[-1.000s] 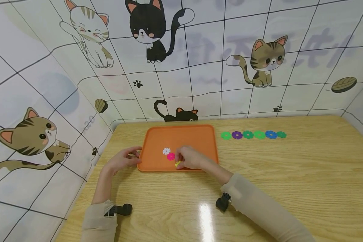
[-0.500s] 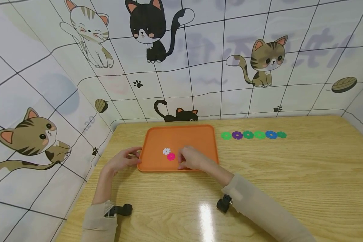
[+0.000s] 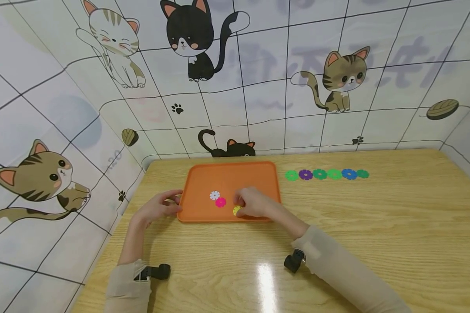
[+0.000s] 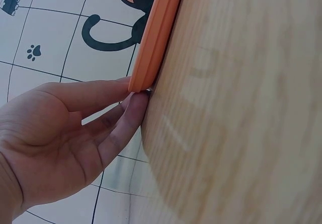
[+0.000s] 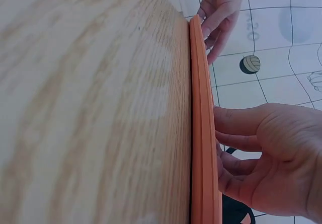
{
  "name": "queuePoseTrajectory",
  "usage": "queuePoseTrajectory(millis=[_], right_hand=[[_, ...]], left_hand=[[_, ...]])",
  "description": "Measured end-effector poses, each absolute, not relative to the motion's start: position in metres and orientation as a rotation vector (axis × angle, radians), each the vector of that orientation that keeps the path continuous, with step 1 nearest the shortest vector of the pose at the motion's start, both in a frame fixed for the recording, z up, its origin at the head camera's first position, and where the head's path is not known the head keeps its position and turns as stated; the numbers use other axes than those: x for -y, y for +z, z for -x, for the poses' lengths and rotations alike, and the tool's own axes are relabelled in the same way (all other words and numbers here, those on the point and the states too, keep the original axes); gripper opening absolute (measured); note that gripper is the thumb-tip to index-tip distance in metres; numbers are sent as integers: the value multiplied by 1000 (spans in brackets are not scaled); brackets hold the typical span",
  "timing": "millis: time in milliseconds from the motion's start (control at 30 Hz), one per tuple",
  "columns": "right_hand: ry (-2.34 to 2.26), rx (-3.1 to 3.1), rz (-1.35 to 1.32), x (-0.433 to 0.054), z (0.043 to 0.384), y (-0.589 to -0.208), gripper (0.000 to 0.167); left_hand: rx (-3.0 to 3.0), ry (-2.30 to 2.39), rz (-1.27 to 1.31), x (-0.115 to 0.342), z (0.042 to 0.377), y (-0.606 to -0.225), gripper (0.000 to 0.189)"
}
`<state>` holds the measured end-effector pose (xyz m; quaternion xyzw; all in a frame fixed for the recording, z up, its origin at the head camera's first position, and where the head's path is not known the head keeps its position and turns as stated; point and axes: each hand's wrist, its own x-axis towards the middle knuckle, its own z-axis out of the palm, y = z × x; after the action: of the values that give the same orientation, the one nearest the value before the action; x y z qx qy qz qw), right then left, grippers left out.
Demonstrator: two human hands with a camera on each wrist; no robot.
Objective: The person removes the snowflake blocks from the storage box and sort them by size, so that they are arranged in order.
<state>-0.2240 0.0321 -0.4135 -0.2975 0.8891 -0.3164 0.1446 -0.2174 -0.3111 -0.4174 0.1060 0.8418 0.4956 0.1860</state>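
Observation:
An orange tray [image 3: 203,174] lies on the table. My left hand [image 3: 161,206] holds it by the left edge, thumb at the rim; in the left wrist view the fingers of my left hand [image 4: 65,138] meet the tray's corner [image 4: 156,48]. Over the tray's near right part, my right hand [image 3: 254,203] pinches a yellow snowflake disc [image 3: 236,211], partly covered by the fingers. To its left lie a white snowflake disc [image 3: 214,195] and a pink one, the pink disc [image 3: 220,202] overlapping the white one's edge. In the right wrist view, the tray wall hides the right fingertips.
Right of the tray, several snowflake discs form a row, among them a purple disc [image 3: 306,174] and a blue disc [image 3: 349,174]. The wooden table [image 3: 356,226] meets a cat-printed wall covering [image 3: 266,100] at the back and left.
My right hand has shifted slightly right. The yellow disc, hidden half a second ago, shows again at its fingertips, farther right than a second ago. The left hand stays at the tray edge.

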Motion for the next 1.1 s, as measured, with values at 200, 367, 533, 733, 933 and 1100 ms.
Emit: queuePoseTrajectory(millis=[200, 367, 533, 733, 933, 1100], right_hand=[[-881, -2574, 835, -36, 225, -413, 20], [-883, -2565, 848, -38, 225, -414, 23], [-1049, -2458, 851, -41, 226, -419, 21], [-1286, -2296, 854, -55, 228, -424, 11], [-1453, -2228, 798, -76, 233, -422, 16], [-1557, -2245, 758, -104, 242, -424, 18]], left_hand=[[-2369, 1390, -306, 312, 218, -417, 63], [-2374, 1385, -306, 312, 218, -417, 63], [-2364, 1398, -306, 312, 218, -417, 63], [-2352, 1408, -310, 312, 218, -418, 63], [-2342, 1417, -310, 312, 218, -418, 63], [-2345, 1414, -313, 313, 218, -419, 63]])
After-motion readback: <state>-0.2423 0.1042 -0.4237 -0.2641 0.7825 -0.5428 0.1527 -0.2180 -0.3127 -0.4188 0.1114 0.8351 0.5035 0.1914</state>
